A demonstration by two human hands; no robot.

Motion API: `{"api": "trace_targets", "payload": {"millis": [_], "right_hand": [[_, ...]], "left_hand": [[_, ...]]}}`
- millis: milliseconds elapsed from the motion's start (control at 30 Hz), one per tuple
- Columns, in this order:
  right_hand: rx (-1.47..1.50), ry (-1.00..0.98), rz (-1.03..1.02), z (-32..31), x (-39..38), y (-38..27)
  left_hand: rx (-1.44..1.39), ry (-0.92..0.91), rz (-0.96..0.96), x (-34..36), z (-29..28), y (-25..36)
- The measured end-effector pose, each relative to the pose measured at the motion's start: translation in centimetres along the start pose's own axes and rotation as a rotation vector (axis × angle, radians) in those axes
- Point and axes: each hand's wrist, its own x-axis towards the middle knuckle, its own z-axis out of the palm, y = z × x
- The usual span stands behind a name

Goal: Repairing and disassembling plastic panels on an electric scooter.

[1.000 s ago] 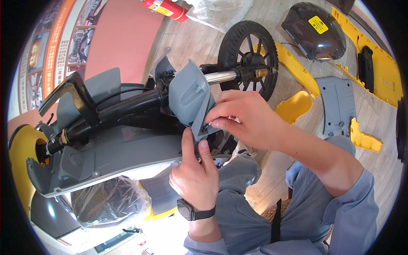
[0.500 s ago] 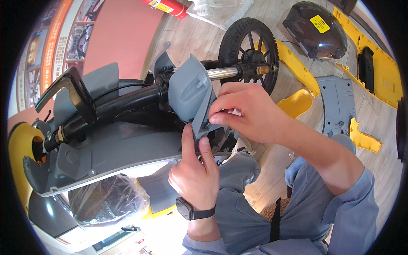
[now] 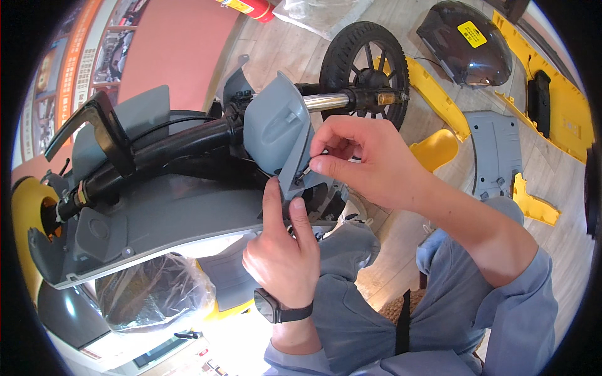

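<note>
My right hand (image 3: 370,160) pinches a small, thin metal tool (image 3: 306,170) whose end is at a dark fastener near the lower tip of a grey plastic fender piece (image 3: 273,128). My left hand (image 3: 282,250) holds that same tip from below, index finger and thumb on either side, with a dark watch on its wrist. The fender piece sits on a black steering tube (image 3: 175,147) with a chrome fork leg and a spoked black wheel (image 3: 385,59), lying across a scooter's grey body panel (image 3: 169,213).
Loose yellow panels (image 3: 567,119), a grey plate (image 3: 495,144) and a dark domed case (image 3: 464,37) lie on the wooden floor (image 3: 549,194) at right. A red extinguisher (image 3: 257,9) and plastic sheet (image 3: 320,12) are at the top. A bagged part (image 3: 150,294) is at lower left.
The scooter and my left hand appear slightly higher and farther left in view. My right fingers have risen and shifted a little, showing more of the tool.
</note>
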Motion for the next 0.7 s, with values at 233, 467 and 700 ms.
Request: {"api": "trace_targets", "payload": {"millis": [233, 467, 700], "right_hand": [[-0.052, -0.028, 0.027, -0.5, 0.4, -0.4], [-0.527, -0.018, -0.255, -0.1, 1.2, 0.2], [-0.485, -0.026, -0.426, 0.5, 0.7, 1.3]], "left_hand": [[0.006, -0.005, -0.003, 0.0, -0.1, -0.3], [-0.009, 0.029, 0.025, 0.0, 0.3, -0.4], [-0.010, 0.031, 0.036, 0.0, 0.3, -0.7]]}}
